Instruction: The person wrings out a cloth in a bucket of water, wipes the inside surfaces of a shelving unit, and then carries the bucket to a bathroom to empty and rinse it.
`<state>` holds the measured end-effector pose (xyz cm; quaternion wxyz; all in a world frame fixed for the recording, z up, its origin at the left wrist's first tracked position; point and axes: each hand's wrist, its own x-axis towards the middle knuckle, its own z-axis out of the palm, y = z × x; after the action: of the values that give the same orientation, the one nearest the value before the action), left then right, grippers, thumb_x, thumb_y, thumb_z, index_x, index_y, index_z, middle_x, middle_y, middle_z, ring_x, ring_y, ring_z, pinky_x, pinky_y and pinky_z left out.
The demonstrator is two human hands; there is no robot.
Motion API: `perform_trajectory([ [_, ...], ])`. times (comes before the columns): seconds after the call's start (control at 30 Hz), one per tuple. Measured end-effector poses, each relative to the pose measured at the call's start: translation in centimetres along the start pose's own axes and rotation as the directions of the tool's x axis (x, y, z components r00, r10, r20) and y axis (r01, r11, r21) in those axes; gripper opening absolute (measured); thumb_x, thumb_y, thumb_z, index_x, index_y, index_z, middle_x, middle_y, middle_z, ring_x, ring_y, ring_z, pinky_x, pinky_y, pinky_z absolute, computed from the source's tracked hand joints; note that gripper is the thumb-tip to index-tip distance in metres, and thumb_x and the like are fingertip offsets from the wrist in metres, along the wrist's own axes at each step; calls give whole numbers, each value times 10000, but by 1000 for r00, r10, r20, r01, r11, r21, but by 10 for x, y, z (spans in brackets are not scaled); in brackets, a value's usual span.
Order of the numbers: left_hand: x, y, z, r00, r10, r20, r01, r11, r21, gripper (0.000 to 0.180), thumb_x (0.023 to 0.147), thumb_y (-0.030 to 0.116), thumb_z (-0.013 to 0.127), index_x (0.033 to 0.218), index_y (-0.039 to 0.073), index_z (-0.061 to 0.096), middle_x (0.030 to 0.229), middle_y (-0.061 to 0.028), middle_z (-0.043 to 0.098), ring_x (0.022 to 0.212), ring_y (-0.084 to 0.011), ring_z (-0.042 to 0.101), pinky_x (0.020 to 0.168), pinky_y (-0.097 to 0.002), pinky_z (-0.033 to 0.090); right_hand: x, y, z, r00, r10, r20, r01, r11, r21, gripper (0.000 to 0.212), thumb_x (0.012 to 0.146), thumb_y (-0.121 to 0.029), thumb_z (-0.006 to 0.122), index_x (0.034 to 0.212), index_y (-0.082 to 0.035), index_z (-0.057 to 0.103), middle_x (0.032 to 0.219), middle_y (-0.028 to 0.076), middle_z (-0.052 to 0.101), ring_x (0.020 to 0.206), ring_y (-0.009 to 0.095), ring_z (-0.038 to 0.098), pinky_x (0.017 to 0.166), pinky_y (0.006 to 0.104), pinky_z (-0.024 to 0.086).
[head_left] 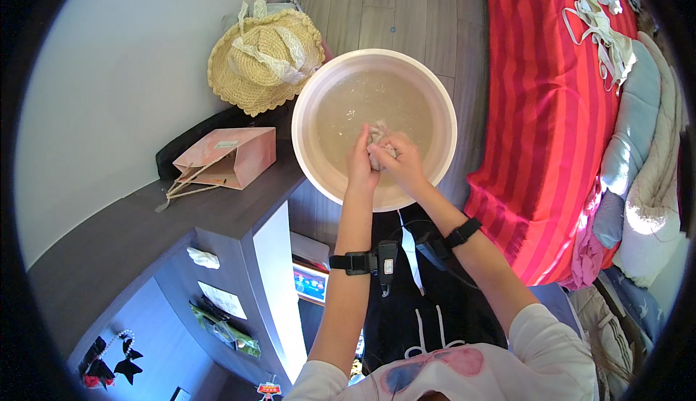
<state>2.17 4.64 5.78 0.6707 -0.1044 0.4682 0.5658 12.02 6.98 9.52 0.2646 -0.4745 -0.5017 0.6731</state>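
Note:
A wide, pale pink-white basin [302, 122] of cloudy water [351, 100] stands in front of me. Over its near half, both my hands close round a bunched, light-coloured wet cloth [377, 134]. My left hand [362, 160] grips its left side with the fingers pointing away from me. My right hand [403, 158] wraps its right side, thumb across the bundle. The two hands are close together, and much of the cloth is hidden by them. Whether its lower part touches the water I cannot tell.
A straw hat [264, 56] lies left of the basin, with a pink paper bag [243, 156] on the dark shelf [145, 220] nearer me. At right is a bed with a red striped cover [533, 133], bearing clothes [605, 35] and folded bedding [634, 140]. Wooden floor [380, 9] shows beyond.

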Motion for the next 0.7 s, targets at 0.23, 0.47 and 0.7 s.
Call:
perform_trajectory([
  [0.23,3,1,16,991,75,-111,-65,994,92,334,871,364,403,993,63,482,922,-67,540,840,-162,545,692,-301,465,23,10,10,964,-29,-264,80,980,185,261,778,-218,580,962,-34,596,883,108,584,774,145,548,693,251,435],
  [0.47,4,2,15,995,75,-62,-76,997,-5,245,838,307,408,897,95,516,871,-30,539,831,-165,537,711,-309,462,27,2,11,985,-10,-171,-2,997,-75,204,794,-181,544,955,-61,581,858,106,592,750,223,570,679,276,450],
  [0.7,-4,3,17,948,-312,-60,279,907,-316,213,835,272,416,890,94,520,866,-29,556,779,-161,552,686,-307,475,21,16,-12,845,-535,17,461,711,-530,165,702,-103,606,842,-28,563,1008,135,515,930,284,502,746,345,419],
])
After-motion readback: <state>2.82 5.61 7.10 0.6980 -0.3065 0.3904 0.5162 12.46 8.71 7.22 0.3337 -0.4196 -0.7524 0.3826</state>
